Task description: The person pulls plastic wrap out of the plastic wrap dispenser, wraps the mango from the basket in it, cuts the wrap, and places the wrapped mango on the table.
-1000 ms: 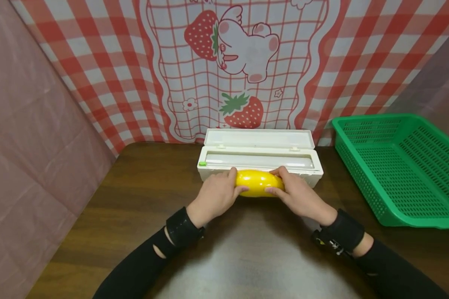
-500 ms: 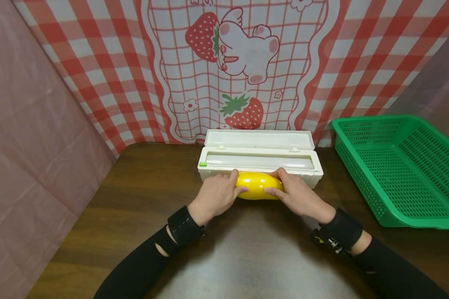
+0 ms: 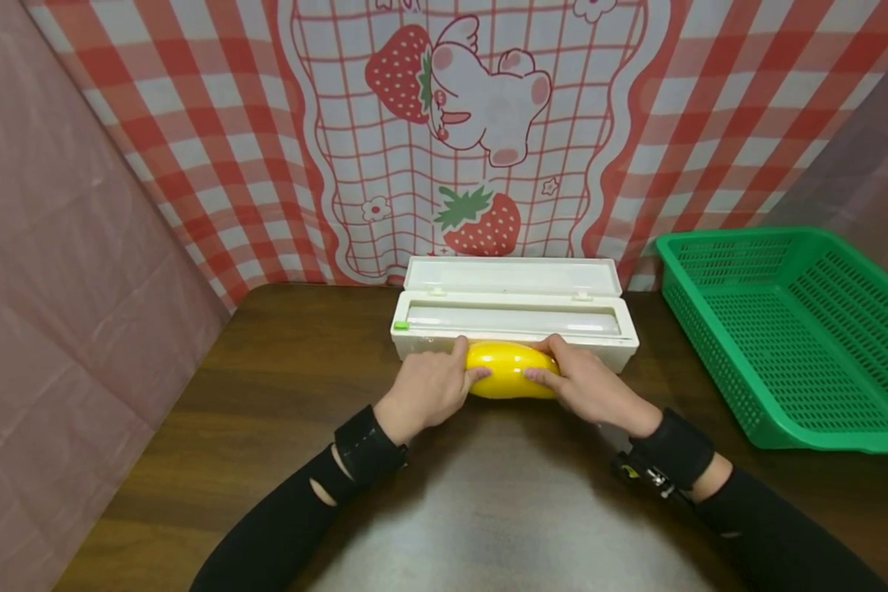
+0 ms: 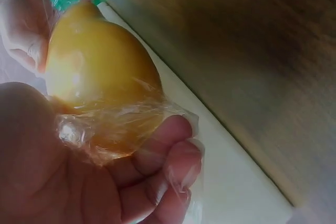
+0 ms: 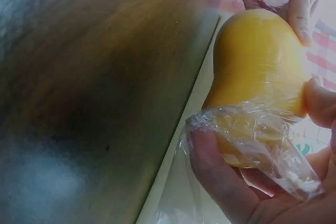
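A glossy yellow squash (image 3: 509, 370), narrower at one end, lies crosswise between both hands in the head view. My left hand (image 3: 432, 382) grips its left end and my right hand (image 3: 588, 382) its right end, thumbs on the near side. Clear cling film (image 5: 252, 124) is wrapped about the squash and bunches over the fingers, as the wrist views show; more film (image 4: 123, 121) gathers at the left palm. Just behind the squash stands a white cling film dispenser (image 3: 407, 344), its lid (image 3: 512, 275) raised and a roll (image 3: 512, 318) inside. The squash overlaps the dispenser's front wall.
A green plastic basket (image 3: 765, 411) stands at the right of the dark wooden table (image 3: 289, 370). A red-and-white checked cloth (image 3: 215, 123) hangs right behind the table, and a pink cloth (image 3: 67, 288) hangs on the left.
Both hands have brought the squash slightly down toward the person, away from the dispenser. It has turned a little, and the grip of both hands stays the same.
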Motion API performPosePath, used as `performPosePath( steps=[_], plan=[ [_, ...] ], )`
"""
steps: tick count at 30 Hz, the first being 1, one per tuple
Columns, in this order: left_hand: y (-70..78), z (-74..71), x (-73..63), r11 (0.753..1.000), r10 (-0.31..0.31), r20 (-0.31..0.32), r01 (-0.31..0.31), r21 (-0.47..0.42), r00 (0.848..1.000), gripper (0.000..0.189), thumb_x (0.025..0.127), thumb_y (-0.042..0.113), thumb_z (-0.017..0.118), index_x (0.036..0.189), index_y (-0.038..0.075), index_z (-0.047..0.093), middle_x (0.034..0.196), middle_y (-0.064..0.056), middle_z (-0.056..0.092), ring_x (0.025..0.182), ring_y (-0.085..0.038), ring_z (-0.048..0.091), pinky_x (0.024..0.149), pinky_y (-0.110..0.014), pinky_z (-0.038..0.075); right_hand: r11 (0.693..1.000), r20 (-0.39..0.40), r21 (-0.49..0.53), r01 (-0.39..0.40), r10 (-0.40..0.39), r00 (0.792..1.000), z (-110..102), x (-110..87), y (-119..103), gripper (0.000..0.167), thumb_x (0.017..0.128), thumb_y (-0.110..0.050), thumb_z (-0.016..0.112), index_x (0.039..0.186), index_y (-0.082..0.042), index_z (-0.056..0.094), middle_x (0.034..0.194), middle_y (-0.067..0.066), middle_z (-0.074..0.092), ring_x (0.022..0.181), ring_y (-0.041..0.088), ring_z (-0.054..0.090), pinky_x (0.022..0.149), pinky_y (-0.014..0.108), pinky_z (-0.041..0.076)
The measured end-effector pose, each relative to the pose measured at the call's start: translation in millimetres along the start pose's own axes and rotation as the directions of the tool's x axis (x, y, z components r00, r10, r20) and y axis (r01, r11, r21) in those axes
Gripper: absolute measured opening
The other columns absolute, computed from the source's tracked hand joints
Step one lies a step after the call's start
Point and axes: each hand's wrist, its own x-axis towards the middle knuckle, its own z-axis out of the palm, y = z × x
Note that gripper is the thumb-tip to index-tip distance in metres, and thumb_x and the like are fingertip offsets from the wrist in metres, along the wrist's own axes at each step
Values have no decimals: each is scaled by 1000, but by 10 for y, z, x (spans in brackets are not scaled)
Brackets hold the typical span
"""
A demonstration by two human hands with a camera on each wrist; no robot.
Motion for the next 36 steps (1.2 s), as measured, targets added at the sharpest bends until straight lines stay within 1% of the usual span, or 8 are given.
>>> performPosePath(
  steps=[7,11,16,20,24,29,32,36],
  plan=[
    [4,23,11,1000,-26,29,26,-12,999,57,102,59,33,119,5,46,62,-1,49,49,-19,48,48,-29,38,998,31,43,-42,41,999,-5,15,17,37,98,-34,63,120,-4,58,95,4,62,79,18,54,73,36,44],
    [3,27,24,998,-48,55,49,-25,997,59,102,60,30,120,5,45,64,-1,51,51,-19,49,50,-30,39,996,47,55,-64,62,997,-5,23,22,42,99,-35,62,123,0,58,97,5,63,81,19,54,75,37,44],
    [8,26,39,996,-72,74,76,-46,995,63,102,61,28,125,4,44,65,-2,52,52,-20,50,51,-31,40,991,70,87,-97,91,993,-14,28,13,46,100,-35,60,125,3,59,97,8,62,76,19,55,72,36,46],
    [12,34,47,994,-87,80,92,-54,993,66,102,60,27,129,2,44,66,-3,53,54,-22,51,52,-32,41,991,69,99,-95,89,994,-9,37,6,42,100,-34,60,122,1,62,93,6,61,75,18,54,71,35,45],
    [9,44,51,993,-94,89,100,-63,992,67,103,60,26,129,2,45,67,-4,53,56,-22,52,53,-33,42,992,62,100,-76,70,996,17,55,14,34,100,-32,61,114,-2,65,87,2,59,76,18,52,72,36,42],
    [-21,68,59,983,-102,117,118,-139,988,65,103,59,27,130,2,44,69,-4,52,58,-22,51,55,-32,42,992,59,100,-75,69,996,41,66,22,28,100,-33,61,110,-6,66,84,0,57,75,18,52,72,36,41],
    [-32,70,62,976,-112,132,134,-172,985,65,103,59,26,128,2,45,69,-4,51,58,-22,52,55,-32,41,989,67,109,-96,89,994,48,55,21,31,100,-34,60,112,-6,66,86,3,58,71,17,53,68,35,45],
    [-38,70,67,971,-129,154,157,-182,980,66,104,59,24,129,2,45,71,-4,52,59,-22,52,56,-32,42,976,108,152,-153,138,985,52,36,22,41,102,-39,56,119,-2,62,89,8,58,59,19,56,58,35,51]
  ],
)
